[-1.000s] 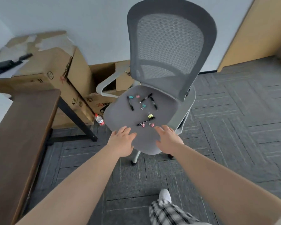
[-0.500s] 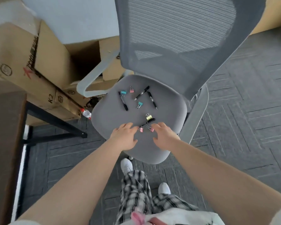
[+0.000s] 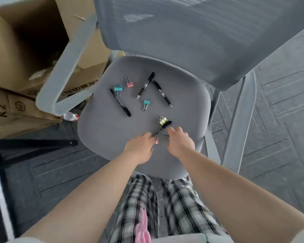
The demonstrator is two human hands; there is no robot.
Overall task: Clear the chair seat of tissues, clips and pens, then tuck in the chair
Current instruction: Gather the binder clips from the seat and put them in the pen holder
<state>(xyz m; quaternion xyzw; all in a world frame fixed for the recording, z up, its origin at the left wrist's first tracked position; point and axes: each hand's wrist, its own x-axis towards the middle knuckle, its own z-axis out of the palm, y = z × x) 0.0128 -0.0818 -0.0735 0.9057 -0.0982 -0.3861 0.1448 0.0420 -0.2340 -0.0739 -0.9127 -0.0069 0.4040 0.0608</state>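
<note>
The left hand (image 3: 141, 149) is lying over the front part of the grey chair seat (image 3: 102, 130), its fingers loosely curled and their tips touching the near end of a black pen (image 3: 162, 129); whether they are actually pinching it cannot be told. The right hand (image 3: 180, 142) is reaching in from the other side, fingers bent downward over a silver-handled clip (image 3: 165, 135), and its grasp is likewise too hidden to judge. A pink clip (image 3: 156, 141) is peeking out between the two hands, and a gold clip (image 3: 162, 120) is sitting against the far end of that pen. Further back on the seat, a second pen (image 3: 120, 102) is lying diagonally with a teal clip (image 3: 118, 88) at its top end, a small pink clip (image 3: 129, 83) just beside that, another teal clip (image 3: 146, 104) near the middle, and two more pens (image 3: 145, 85) (image 3: 162, 93) angling toward each other near the mesh backrest (image 3: 191, 41). The light armrest (image 3: 67, 67) is standing to the left, with cardboard boxes (image 3: 25, 50) behind it and a small bottle (image 3: 69, 116) on the dark carpet (image 3: 279, 120).
</note>
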